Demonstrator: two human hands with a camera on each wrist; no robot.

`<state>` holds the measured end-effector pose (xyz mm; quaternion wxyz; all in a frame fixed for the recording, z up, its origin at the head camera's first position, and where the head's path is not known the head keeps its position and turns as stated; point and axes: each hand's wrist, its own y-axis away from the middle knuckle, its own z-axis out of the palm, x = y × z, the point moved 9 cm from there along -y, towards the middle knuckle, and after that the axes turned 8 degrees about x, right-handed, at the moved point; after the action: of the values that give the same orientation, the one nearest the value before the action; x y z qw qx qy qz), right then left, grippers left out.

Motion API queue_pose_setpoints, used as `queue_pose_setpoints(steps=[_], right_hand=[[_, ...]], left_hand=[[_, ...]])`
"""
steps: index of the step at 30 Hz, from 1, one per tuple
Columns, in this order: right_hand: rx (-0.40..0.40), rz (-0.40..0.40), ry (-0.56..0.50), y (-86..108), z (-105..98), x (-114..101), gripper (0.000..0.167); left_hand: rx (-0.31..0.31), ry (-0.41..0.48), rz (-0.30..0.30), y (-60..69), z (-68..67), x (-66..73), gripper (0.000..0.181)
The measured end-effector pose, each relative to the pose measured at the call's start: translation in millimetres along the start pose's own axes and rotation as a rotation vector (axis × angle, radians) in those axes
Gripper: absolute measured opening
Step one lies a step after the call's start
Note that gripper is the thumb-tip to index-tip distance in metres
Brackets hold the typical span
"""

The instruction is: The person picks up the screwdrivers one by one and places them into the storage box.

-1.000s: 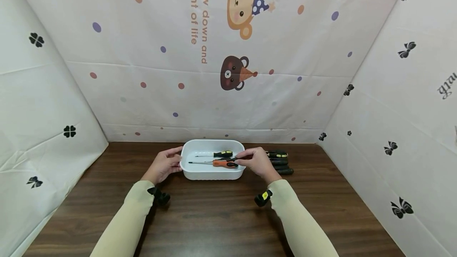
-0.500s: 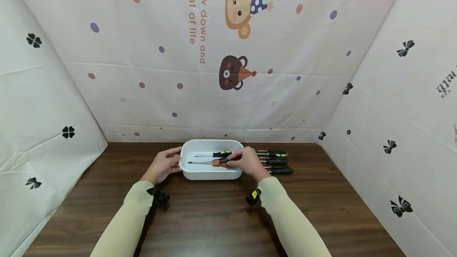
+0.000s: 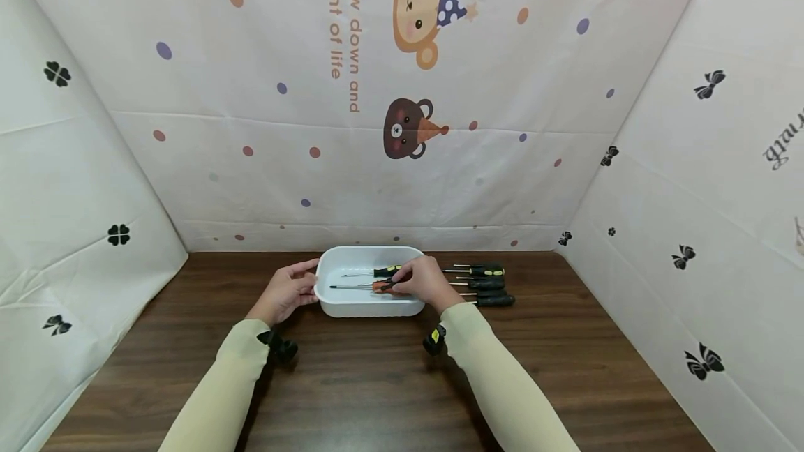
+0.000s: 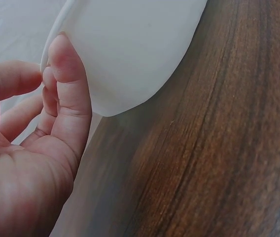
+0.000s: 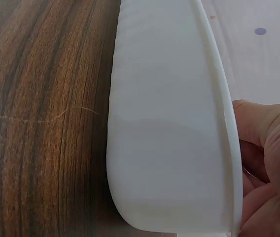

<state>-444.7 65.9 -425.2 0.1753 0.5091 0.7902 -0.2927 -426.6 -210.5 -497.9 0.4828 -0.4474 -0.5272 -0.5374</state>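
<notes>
A white plastic box (image 3: 370,308) stands on the wooden table and holds several screwdrivers. My left hand (image 3: 287,291) grips the box's left end, with fingers against the rim and outer wall in the left wrist view. Inside the box, my right hand (image 3: 426,280) pinches a dark screwdriver handle (image 3: 387,287), mostly hidden by the fingers. Beneath it lies an orange-handled screwdriver (image 3: 378,287), its shaft pointing left. Behind that is a black and yellow screwdriver (image 3: 384,271). In the right wrist view, the box wall hides what the fingers hold.
Several black-handled screwdrivers (image 3: 491,284) lie in a row on the table, just right of the box. White patterned sheets (image 3: 352,180) rise behind and at both sides. Brown table surface (image 3: 358,382) extends in front of the box.
My right hand has moved left over the box with the dark screwdriver handle, uncovering the shafts of the screwdrivers on the table. The left hand has stayed at the box's end.
</notes>
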Motion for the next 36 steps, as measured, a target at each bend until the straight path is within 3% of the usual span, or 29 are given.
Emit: queue_pose_setpoints(steps=[9,18,26,36], right_hand=[[-0.058,0.018,0.032,-3.9,8.9,-2.1,0.005],[-0.163,0.009,0.106,-4.6,21.8,-5.3,0.006],[-0.191,-0.09,0.289,-5.3,26.3,-12.4,0.011],[-0.21,-0.167,0.361,-4.1,29.3,-22.8,0.012]], left_hand=[[0.003,-0.002,0.0,-0.1,0.4,-0.2,0.058],[-0.011,-0.004,0.01,-0.6,2.8,2.4,0.06],[-0.014,0.001,0.01,-0.2,3.8,4.6,0.06],[0.005,-0.012,-0.005,-2.3,0.0,-0.4,0.059]])
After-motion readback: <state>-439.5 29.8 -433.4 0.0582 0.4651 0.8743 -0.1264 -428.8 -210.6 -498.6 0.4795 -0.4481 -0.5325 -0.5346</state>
